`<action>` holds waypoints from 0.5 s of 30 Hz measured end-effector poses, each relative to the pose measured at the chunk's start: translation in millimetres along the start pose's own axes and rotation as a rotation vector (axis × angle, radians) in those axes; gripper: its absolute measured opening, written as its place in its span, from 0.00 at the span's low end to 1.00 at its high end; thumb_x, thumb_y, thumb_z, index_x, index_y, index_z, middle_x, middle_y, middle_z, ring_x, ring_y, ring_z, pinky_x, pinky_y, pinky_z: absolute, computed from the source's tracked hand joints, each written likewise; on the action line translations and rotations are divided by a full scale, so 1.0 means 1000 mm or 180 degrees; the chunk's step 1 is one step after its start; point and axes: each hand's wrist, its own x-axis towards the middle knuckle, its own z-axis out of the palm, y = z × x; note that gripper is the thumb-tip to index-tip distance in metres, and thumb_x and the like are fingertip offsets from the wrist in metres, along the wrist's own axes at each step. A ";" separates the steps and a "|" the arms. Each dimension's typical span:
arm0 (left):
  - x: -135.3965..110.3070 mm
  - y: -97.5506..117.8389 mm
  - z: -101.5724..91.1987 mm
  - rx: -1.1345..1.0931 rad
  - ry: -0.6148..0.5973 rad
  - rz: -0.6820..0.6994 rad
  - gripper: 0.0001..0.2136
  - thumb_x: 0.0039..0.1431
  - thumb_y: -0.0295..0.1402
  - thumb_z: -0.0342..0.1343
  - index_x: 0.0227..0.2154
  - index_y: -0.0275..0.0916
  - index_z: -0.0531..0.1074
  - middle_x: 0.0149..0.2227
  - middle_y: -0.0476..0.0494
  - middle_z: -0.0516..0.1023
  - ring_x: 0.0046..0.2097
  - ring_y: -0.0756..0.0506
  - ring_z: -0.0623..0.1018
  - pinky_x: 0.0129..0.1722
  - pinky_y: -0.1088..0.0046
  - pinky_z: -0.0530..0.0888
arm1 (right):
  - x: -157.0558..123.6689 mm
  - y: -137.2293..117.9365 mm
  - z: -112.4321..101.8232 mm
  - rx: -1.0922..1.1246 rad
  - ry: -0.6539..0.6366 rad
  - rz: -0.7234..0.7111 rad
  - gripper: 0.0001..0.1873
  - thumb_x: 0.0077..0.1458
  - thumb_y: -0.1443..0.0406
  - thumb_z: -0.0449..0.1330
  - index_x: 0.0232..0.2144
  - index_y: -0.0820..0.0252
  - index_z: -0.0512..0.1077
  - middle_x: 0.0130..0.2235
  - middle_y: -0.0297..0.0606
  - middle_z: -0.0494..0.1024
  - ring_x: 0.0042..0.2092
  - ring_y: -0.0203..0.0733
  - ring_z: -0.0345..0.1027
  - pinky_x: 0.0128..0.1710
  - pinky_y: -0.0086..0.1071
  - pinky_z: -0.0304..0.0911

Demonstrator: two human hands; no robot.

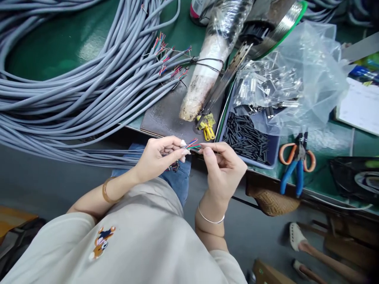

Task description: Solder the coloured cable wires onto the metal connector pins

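My left hand (158,156) is closed around the end of a grey cable, pinching it just behind its stripped tip. A fan of thin coloured wires (193,144) sticks out from that tip between my two hands. My right hand (222,167) is closed in a pinch on those coloured wires. Both hands hover in front of the edge of the green workbench (44,51), above my lap. The cable's grey jacket is mostly hidden inside my left fist.
A large bundle of grey cables (74,90) with stripped coloured ends covers the bench's left. A blue tray of black sleeves (245,138), a clear bag of metal parts (284,86), blue and orange hand tools (296,161) and yellow clips (207,128) lie to the right. Another person's feet (299,240) show at lower right.
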 end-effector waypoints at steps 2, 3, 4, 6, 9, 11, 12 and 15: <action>0.001 -0.001 -0.001 -0.0106 -0.0031 -0.0060 0.16 0.53 0.42 0.73 0.33 0.36 0.76 0.25 0.48 0.81 0.24 0.52 0.77 0.27 0.78 0.77 | 0.001 0.000 0.000 -0.0016 -0.0170 0.0074 0.07 0.61 0.60 0.66 0.35 0.56 0.82 0.32 0.35 0.79 0.28 0.34 0.69 0.22 0.28 0.55; 0.001 -0.002 -0.001 -0.0154 -0.0044 -0.0084 0.16 0.52 0.41 0.74 0.33 0.36 0.77 0.25 0.47 0.81 0.24 0.52 0.78 0.27 0.78 0.77 | 0.002 0.000 0.001 -0.0009 -0.0257 0.0107 0.07 0.60 0.60 0.66 0.36 0.56 0.82 0.32 0.35 0.79 0.28 0.34 0.68 0.21 0.28 0.54; 0.001 -0.003 -0.002 -0.0183 -0.0057 -0.0100 0.16 0.51 0.40 0.75 0.33 0.35 0.77 0.26 0.47 0.82 0.25 0.52 0.78 0.28 0.78 0.78 | 0.002 0.000 0.001 0.0014 -0.0336 0.0136 0.07 0.60 0.60 0.66 0.36 0.56 0.82 0.32 0.35 0.78 0.28 0.33 0.68 0.21 0.27 0.54; 0.001 -0.004 -0.003 -0.0176 -0.0089 -0.0097 0.15 0.49 0.38 0.75 0.33 0.35 0.78 0.27 0.46 0.82 0.27 0.51 0.80 0.30 0.78 0.79 | 0.003 0.000 0.001 0.0097 -0.0466 0.0174 0.05 0.58 0.62 0.67 0.36 0.55 0.82 0.32 0.34 0.78 0.28 0.33 0.67 0.21 0.26 0.54; 0.001 -0.006 -0.004 -0.0007 -0.0149 -0.0065 0.12 0.52 0.37 0.73 0.33 0.35 0.79 0.28 0.45 0.82 0.28 0.51 0.80 0.31 0.79 0.78 | 0.006 -0.001 0.002 0.0234 -0.0618 0.0219 0.03 0.57 0.63 0.67 0.34 0.56 0.81 0.32 0.34 0.77 0.28 0.32 0.66 0.21 0.26 0.55; 0.001 -0.008 -0.004 0.0129 -0.0164 -0.0068 0.11 0.55 0.37 0.71 0.33 0.34 0.79 0.27 0.46 0.81 0.27 0.52 0.78 0.28 0.79 0.76 | 0.007 -0.001 0.003 0.0259 -0.0687 0.0262 0.03 0.57 0.63 0.67 0.32 0.56 0.80 0.31 0.34 0.77 0.27 0.32 0.64 0.21 0.26 0.54; 0.001 -0.008 -0.004 0.0170 -0.0161 -0.0071 0.11 0.55 0.37 0.70 0.33 0.34 0.79 0.27 0.46 0.80 0.26 0.52 0.77 0.27 0.79 0.76 | 0.008 -0.001 0.003 0.0256 -0.0704 0.0293 0.04 0.56 0.63 0.66 0.31 0.57 0.80 0.31 0.34 0.77 0.26 0.32 0.64 0.20 0.26 0.54; 0.002 -0.010 -0.006 0.0144 -0.0217 -0.0076 0.12 0.53 0.37 0.71 0.33 0.34 0.79 0.28 0.46 0.79 0.28 0.52 0.76 0.28 0.79 0.76 | 0.010 -0.002 0.003 0.0260 -0.0733 0.0381 0.04 0.55 0.64 0.66 0.29 0.57 0.79 0.29 0.33 0.75 0.25 0.30 0.60 0.20 0.25 0.50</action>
